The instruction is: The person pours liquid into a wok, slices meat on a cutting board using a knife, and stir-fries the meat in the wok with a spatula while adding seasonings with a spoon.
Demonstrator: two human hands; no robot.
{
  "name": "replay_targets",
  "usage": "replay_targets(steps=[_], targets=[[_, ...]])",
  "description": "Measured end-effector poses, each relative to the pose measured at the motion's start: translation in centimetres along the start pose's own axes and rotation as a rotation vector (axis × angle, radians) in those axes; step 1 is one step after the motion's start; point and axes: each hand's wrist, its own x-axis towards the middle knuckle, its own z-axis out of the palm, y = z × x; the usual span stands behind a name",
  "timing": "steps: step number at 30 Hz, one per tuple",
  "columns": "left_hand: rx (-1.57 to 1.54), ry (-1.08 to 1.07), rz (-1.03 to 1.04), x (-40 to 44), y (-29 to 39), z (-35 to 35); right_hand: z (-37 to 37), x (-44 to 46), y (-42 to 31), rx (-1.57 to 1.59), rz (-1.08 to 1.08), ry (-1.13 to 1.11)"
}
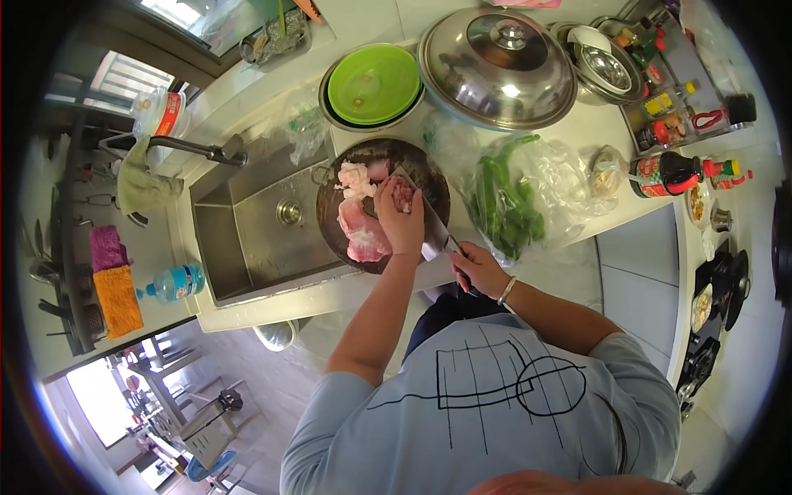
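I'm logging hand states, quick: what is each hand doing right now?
Left hand: curled around meat on the round board.
Right hand: closed, holding the knife by its handle.

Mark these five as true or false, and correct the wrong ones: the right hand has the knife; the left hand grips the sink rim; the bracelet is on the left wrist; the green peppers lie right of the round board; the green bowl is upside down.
1. The right hand holds the knife by its handle. True.
2. The left hand grips the sink rim. False: it holds pink meat at the board.
3. The bracelet is on the left wrist. False: it is on the right.
4. The green peppers lie right of the round board. True.
5. The green bowl is upside down. False: its open side faces up.
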Motion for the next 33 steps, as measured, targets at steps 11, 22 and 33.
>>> replay_targets(steps=[11,22,33], targets=[[-0.182,-0.054,0.153,-1.8,11.3,3.9,-1.4,-10.2,-3.6,0.061,-0.217,0.213],[-0.336,-0.532,0.221,-12.5,28.0,19.0,-13.6,-25.9,-2.9,0.316,-0.449,0.424],[-0.859,-0.933,0.289,-37.4,54.2,51.1,-40.7,-55.4,-3.9,0.322,-0.622,0.850]])
